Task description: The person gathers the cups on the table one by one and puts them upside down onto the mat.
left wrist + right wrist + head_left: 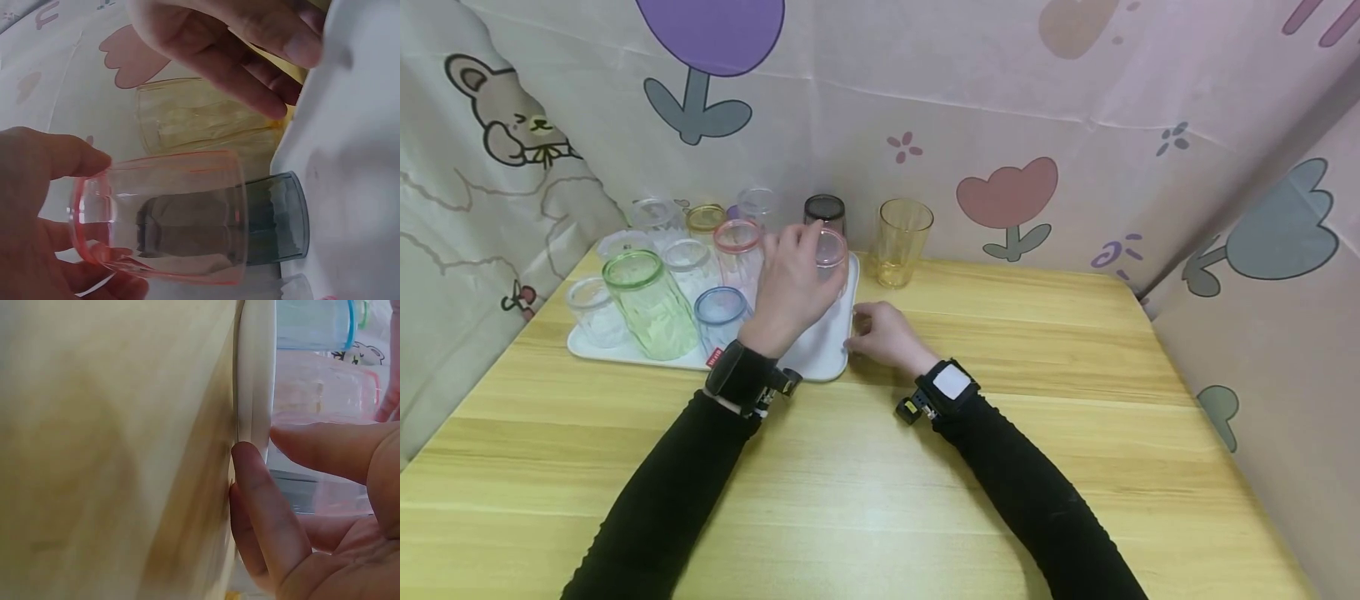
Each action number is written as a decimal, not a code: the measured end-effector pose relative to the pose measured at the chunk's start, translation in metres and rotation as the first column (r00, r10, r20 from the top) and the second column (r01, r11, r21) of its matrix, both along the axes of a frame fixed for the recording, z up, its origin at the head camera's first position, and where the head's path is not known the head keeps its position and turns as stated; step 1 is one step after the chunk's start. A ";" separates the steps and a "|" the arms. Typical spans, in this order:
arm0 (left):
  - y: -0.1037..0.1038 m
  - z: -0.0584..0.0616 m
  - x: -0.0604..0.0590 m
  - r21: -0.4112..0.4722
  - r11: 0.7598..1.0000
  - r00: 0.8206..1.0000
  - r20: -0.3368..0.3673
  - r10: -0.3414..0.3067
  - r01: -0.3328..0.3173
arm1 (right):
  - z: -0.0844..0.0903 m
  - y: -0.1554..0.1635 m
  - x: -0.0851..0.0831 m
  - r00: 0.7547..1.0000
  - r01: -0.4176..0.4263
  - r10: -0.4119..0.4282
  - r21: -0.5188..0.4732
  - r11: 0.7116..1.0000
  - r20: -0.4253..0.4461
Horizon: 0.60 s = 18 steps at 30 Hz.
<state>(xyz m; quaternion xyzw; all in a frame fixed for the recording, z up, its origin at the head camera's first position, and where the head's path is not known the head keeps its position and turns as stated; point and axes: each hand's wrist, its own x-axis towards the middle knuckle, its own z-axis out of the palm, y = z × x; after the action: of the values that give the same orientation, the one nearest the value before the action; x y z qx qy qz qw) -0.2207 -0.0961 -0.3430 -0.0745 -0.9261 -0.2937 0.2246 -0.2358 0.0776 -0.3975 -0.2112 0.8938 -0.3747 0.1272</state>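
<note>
**Pink-rimmed tumbler held over tray; tray rim steadied**

Head view. Left hand (793, 287): fingers curled round a pink-rimmed clear tumbler (831, 250), held above the right end of the white tray (820, 354). Right hand (883, 333): lies on the table, fingers loosely bent, tips at the tray's right rim. On the tray: a green ribbed tumbler (651, 304), a blue-rimmed tumbler (721, 317), a second pink-rimmed tumbler (737, 250), a yellow-rimmed tumbler (705, 219) and several clear ones, all apparently mouth down. A smoky grey tumbler (825, 212) stands at the tray's far right corner. An amber tumbler (901, 242) stands mouth up on the table just right of the tray; whether it holds anything cannot be told. Surface: pale wooden table (1037, 350). Surround: pink cloth backdrop (1000, 83) printed with flowers and a bear.

Left wrist view. Thumb and fingers (69, 156) grip the pink-rimmed clear tumbler (169, 215), empty; the grey tumbler (278, 219) and amber tumbler (200, 119) show behind it.

Right wrist view. Thumb on top and fingers (262, 500) against the edge narrowly bracket the tray's rim (255, 381); contact looks light. Blue- and pink-rimmed tumblers stand beyond.
</note>
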 end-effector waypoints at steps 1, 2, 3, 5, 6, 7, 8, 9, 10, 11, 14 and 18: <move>0.000 -0.001 -0.001 -0.009 1.000 1.000 0.015 0.003 -0.002 | 0.000 0.000 0.000 1.000 -0.007 0.007 0.004 1.000 -0.004; 0.000 -0.002 -0.002 -0.016 1.000 1.000 0.026 0.004 -0.004 | 0.000 0.000 0.000 1.000 -0.013 0.013 0.007 1.000 -0.006; -0.001 -0.003 -0.002 -0.022 1.000 0.999 0.039 0.006 -0.005 | 0.000 0.000 0.000 1.000 -0.017 0.017 0.009 1.000 -0.007; -0.001 -0.005 -0.003 -0.031 1.000 0.997 0.072 0.008 -0.006 | 0.000 0.000 0.000 1.000 -0.026 0.026 0.014 1.000 -0.010; -0.002 -0.006 -0.004 -0.035 0.999 0.996 0.090 0.010 -0.007 | -0.001 0.000 0.000 1.000 -0.029 0.029 0.015 0.999 -0.009; -0.002 -0.007 -0.004 -0.038 0.999 0.994 0.110 0.011 -0.007 | 0.000 0.000 0.000 0.999 -0.032 0.032 0.016 0.999 -0.009; -0.002 -0.008 -0.005 -0.038 0.999 0.992 0.129 0.011 -0.006 | 0.000 0.000 0.000 0.999 -0.035 0.035 0.017 0.999 -0.009; -0.002 -0.009 -0.005 -0.040 0.999 0.989 0.147 0.011 -0.005 | 0.000 0.000 -0.001 0.999 -0.036 0.036 0.017 0.999 -0.008; -0.002 -0.009 -0.005 -0.041 0.999 0.987 0.162 0.012 -0.005 | 0.000 0.000 -0.001 0.999 -0.038 0.038 0.017 0.999 -0.007; -0.002 -0.010 -0.005 -0.042 0.999 0.984 0.175 0.014 -0.007 | 0.000 0.000 -0.001 0.999 -0.038 0.038 0.017 0.999 -0.004; -0.003 -0.011 -0.006 -0.044 0.999 0.977 0.210 0.022 -0.013 | 0.000 0.000 -0.001 0.999 -0.035 0.035 0.020 0.999 0.002; -0.003 -0.013 -0.005 -0.044 0.999 0.968 0.250 0.030 -0.020 | 0.000 0.000 -0.001 0.999 -0.034 0.033 0.025 0.999 0.010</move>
<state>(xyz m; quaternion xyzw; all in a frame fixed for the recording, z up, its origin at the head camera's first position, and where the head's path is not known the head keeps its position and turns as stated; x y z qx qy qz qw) -0.2261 -0.0991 -0.3557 -0.0296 -0.9538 -0.2789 0.1078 -0.2371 0.0774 -0.3979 -0.2227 0.8941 -0.3623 0.1404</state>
